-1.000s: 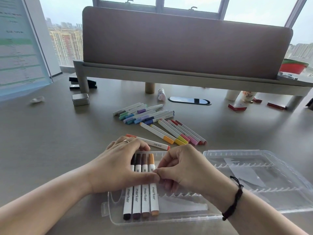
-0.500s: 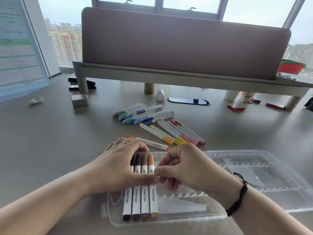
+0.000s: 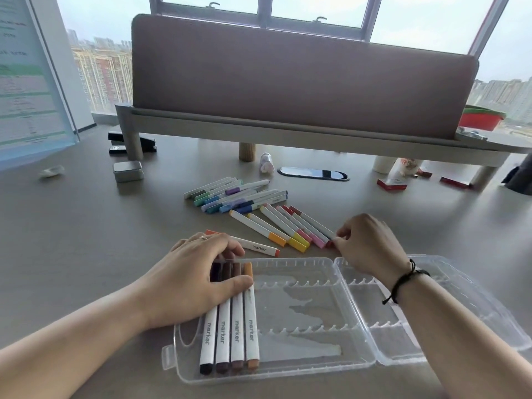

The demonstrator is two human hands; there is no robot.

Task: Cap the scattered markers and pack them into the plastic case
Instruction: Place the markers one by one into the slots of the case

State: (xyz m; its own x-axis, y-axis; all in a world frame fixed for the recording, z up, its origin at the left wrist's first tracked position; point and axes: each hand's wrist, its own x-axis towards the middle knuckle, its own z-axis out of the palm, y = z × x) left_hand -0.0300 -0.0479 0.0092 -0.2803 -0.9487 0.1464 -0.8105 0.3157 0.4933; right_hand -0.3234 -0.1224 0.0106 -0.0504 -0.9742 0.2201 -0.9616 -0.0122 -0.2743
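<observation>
With the left hand (image 3: 190, 283) pressed flat, fingers spread, over four markers (image 3: 230, 335) in the open case (image 3: 302, 367), the right hand (image 3: 365, 243) pinches the red marker (image 3: 312, 223) on the desk (image 3: 86, 240); a hasty pull could scatter its neighbours.

The left hand (image 3: 190, 280) covers the upper barrels of four markers (image 3: 230, 335) in the clear plastic case (image 3: 302, 367). The red marker (image 3: 312, 224) ends behind the right hand's (image 3: 365, 243) fingertips at 3 o'clock; whether they grip it is unclear. Both forearms run off the bottom edge.
</observation>
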